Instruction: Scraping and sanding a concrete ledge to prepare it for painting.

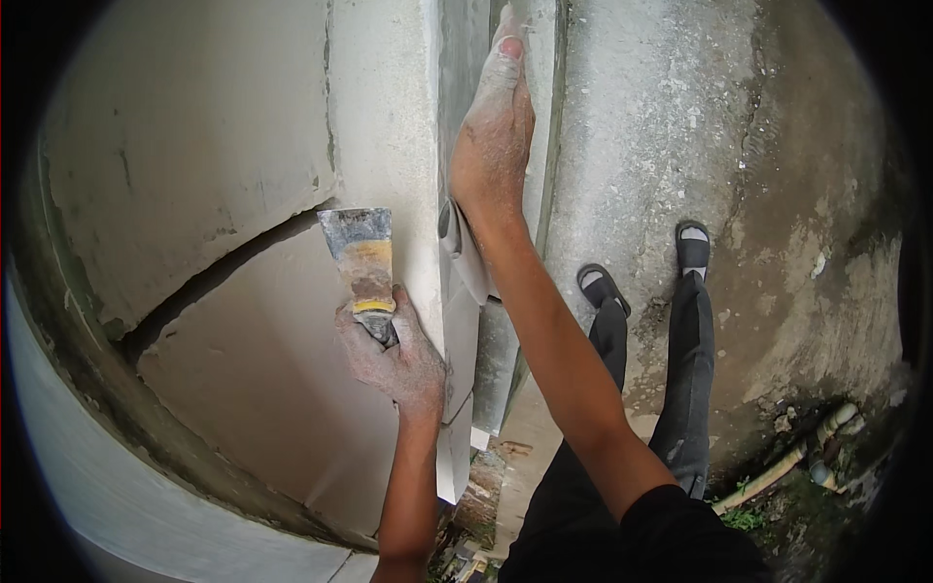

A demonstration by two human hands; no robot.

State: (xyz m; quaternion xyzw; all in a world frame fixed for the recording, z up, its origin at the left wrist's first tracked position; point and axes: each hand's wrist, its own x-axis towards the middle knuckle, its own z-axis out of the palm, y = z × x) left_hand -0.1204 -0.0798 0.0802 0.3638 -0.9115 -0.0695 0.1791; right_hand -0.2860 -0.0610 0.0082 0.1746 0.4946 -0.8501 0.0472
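My left hand (397, 357), coated in pale dust, grips the handle of a putty knife (361, 255). Its wide, stained metal blade points towards the top of the view, over the pale wall (383, 131). My right hand (499, 116), dusty too, is stretched out along the side of the wall's edge, fingers together and pointing up the view; what its palm touches is hidden. Beside my right wrist is a folded grey sheet (463, 255), perhaps sandpaper, against the wall's side. Whether my right hand holds any of it is unclear.
A dark gap (226, 270) cuts across the wall surface, and a thin crack runs above it. My sandalled feet stand on a stained concrete floor (627, 167) at the right. Pipes (765, 477) and small plants lie at the lower right; debris lies below the wall's end.
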